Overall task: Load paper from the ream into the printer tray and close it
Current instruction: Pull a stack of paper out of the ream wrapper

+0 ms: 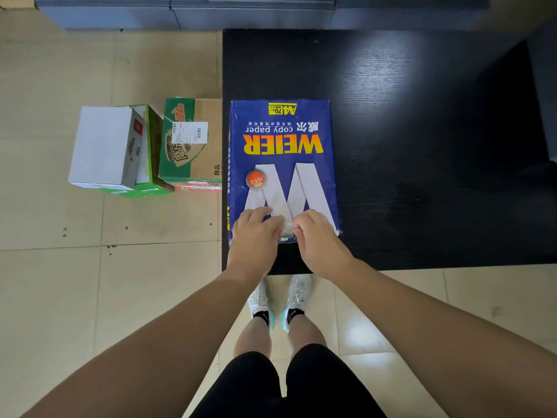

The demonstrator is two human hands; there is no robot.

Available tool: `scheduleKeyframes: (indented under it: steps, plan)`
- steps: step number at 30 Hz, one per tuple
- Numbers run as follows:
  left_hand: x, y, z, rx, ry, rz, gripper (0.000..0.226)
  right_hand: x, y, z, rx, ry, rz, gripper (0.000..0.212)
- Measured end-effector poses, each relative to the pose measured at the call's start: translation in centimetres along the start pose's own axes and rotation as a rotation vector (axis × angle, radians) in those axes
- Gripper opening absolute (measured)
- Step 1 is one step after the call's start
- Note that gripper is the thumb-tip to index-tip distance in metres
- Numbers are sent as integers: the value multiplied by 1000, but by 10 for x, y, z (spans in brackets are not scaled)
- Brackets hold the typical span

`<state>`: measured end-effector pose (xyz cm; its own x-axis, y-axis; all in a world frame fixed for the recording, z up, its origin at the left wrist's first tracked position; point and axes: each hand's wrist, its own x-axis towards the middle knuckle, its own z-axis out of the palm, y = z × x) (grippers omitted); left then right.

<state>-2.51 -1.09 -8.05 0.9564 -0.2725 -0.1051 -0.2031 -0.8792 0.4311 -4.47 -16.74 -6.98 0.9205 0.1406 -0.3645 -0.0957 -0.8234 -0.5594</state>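
Lying flat, blue wrapped ream [283, 164] under both hands' fingers [265, 220].

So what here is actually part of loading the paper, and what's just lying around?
Part of the job:
- the blue ream of copy paper on the black table
- left hand and right hand, both at the ream's near end

Just lying about:
- white box
- green cartons on the floor

No printer in view.

A black desk [422, 116] stands on a beige tiled floor [60, 282]. Left of it, on the floor, sit a white box [102, 146], a green carton [153, 164] and a green-and-brown cardboard box [193, 140] bearing a white label [190, 132].
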Motion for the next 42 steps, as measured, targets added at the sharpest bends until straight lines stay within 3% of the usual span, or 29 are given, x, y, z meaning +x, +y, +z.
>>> scheduleKeyframes:
  steps: [7, 11, 18, 23, 29, 33, 37, 42]
  plan:
    - [-4, -1, -9, 33, 30, 82, 6, -12, -6, -3, -97, -4, -21, 13]
    - [-14, -2, -10, 141, -65, 177, 11, -22, -4, 0, -47, -15, -4, 16]
    - [-36, 8, -4, 206, -205, 144, 16, -39, 10, 15, -6, -43, 134, 23]
    - [-43, 17, 7, 270, -414, -11, 32, -45, 13, 20, -55, -116, 274, 26]
    - [-45, 20, 20, 132, -364, -250, 27, -46, 8, 35, -111, -98, 373, 27]
    - [-44, 20, 24, 59, -347, -358, 40, -45, 4, 43, -139, -17, 415, 29]
    - [-40, 25, 23, 71, -286, -378, 20, -46, 5, 41, -77, 66, 428, 20]
    - [-38, 27, 14, 79, -311, -415, 37, -50, 22, 29, 18, 128, 417, 27]
